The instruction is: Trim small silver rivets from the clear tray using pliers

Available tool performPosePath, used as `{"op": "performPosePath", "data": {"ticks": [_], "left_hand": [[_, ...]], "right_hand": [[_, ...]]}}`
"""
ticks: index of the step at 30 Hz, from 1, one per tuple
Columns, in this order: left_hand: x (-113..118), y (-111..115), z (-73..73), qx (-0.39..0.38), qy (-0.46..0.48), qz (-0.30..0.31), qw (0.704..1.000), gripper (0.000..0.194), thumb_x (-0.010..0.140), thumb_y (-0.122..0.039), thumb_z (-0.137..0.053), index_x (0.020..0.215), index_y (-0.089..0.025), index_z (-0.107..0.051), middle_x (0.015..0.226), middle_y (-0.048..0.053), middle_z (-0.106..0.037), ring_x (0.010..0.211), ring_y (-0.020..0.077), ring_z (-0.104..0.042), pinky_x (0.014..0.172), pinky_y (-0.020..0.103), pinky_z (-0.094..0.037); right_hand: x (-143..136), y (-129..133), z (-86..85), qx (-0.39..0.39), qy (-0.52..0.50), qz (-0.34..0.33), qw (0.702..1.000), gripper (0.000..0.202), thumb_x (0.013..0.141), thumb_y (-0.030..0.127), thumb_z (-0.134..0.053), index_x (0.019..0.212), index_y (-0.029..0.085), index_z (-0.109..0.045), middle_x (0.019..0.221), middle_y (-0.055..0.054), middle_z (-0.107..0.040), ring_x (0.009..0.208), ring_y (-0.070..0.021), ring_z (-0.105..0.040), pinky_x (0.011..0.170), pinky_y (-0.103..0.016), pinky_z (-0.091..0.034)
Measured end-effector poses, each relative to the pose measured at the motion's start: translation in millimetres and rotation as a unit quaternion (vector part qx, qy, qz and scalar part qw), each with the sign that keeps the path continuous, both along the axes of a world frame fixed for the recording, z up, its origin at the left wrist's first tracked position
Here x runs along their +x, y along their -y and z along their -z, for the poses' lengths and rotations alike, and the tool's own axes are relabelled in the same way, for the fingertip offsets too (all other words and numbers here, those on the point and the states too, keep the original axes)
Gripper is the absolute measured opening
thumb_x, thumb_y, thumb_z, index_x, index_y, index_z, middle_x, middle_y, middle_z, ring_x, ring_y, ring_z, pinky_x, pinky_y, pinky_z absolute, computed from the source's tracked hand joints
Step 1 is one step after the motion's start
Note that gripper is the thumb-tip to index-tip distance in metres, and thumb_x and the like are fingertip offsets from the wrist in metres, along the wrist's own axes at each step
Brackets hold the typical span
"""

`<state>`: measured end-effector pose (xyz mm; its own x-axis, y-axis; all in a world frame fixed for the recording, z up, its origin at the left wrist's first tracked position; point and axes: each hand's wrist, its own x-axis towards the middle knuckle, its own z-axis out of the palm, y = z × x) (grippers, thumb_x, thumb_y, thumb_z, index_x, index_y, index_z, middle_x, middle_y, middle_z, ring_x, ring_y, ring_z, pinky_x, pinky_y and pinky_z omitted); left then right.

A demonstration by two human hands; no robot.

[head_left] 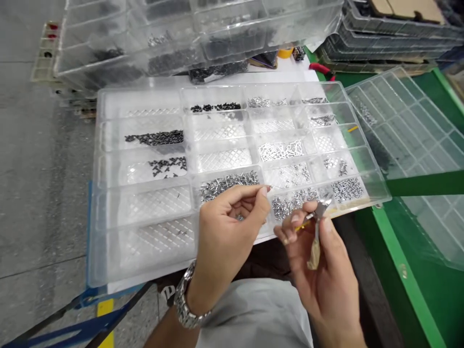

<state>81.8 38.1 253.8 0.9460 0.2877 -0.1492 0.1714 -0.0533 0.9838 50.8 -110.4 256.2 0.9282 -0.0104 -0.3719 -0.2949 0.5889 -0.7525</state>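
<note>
My left hand [232,227] is over the front middle of a clear compartment tray [143,251]. Its thumb and forefinger are pinched together; a tiny thin metal piece seems to poke out at the tips, too small to name. The other fingers curl in. My right hand [326,275] is at the tray's front right edge, palm up. Between its thumb and fingers is a small flat metal tool [321,210] with a tan-wrapped end; its kind is unclear. Silver screws [230,182] lie in the compartment behind my left hand, more small silver screws [347,189] beyond my right.
Black screws [155,138] fill compartments on the tray's left. Stacked clear organiser boxes [166,63] stand behind, more stacked trays [384,43] at back right. A clear divided lid [413,121] lies on the green surface [420,232]. Red-handled pliers [321,69] lie behind the tray.
</note>
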Motion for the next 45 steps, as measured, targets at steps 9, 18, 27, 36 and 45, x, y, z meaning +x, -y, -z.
{"op": "performPosePath", "data": {"ticks": [9, 18, 27, 36, 45], "left_hand": [[4, 2, 4.4, 0.075, -0.054, 0.036, 0.995, 0.013, 0.104, -0.034, -0.08, 0.097, -0.028, -0.089, 0.069, -0.006, -0.073, 0.058, 0.0064, -0.064, 0.055, 0.015, -0.053], [1, 2, 2.8, 0.1, -0.039, 0.052, 0.993, 0.01, 0.105, -0.027, -0.081, 0.098, -0.03, -0.088, 0.077, -0.008, -0.077, 0.063, 0.0058, -0.065, 0.06, 0.018, -0.054], [-1, 1, 2.2, 0.057, -0.038, 0.071, 0.995, 0.013, 0.104, -0.024, -0.08, 0.093, -0.027, -0.085, 0.076, -0.007, -0.074, 0.062, 0.0067, -0.066, 0.058, 0.018, -0.055], [0, 0, 0.3, 0.031, -0.064, 0.095, 0.993, 0.019, 0.105, -0.033, -0.08, 0.087, -0.026, -0.083, 0.072, -0.005, -0.076, 0.06, 0.0069, -0.069, 0.054, 0.014, -0.058], [1, 0, 1.1, 0.051, -0.067, 0.091, 0.992, 0.02, 0.104, -0.034, -0.081, 0.086, -0.026, -0.084, 0.067, -0.003, -0.072, 0.057, 0.01, -0.072, 0.048, 0.015, -0.057]], "right_hand": [[-10, 5, 7.8, -0.039, -0.055, -0.154, 0.986, 0.033, 0.116, 0.048, -0.061, 0.116, 0.023, -0.083, 0.084, -0.006, -0.079, 0.06, -0.0128, -0.068, 0.054, -0.023, -0.042], [9, 13, -6.8, -0.296, 0.029, -0.206, 0.932, 0.015, 0.114, 0.034, -0.069, 0.116, 0.029, -0.083, 0.081, 0.001, -0.076, 0.062, -0.0133, -0.069, 0.054, -0.024, -0.048], [9, 7, -8.9, -0.329, 0.02, -0.172, 0.928, 0.017, 0.113, 0.033, -0.069, 0.111, 0.027, -0.084, 0.08, -0.001, -0.076, 0.06, -0.0147, -0.068, 0.054, -0.025, -0.054], [10, 2, -13.6, -0.328, -0.015, -0.145, 0.933, 0.021, 0.111, 0.039, -0.072, 0.102, 0.027, -0.087, 0.071, 0.0, -0.074, 0.055, -0.0114, -0.065, 0.049, -0.019, -0.051], [5, 3, -9.9, -0.339, -0.049, -0.141, 0.929, 0.026, 0.109, 0.046, -0.073, 0.098, 0.026, -0.086, 0.07, -0.002, -0.072, 0.055, -0.0158, -0.063, 0.048, -0.026, -0.047]]}}
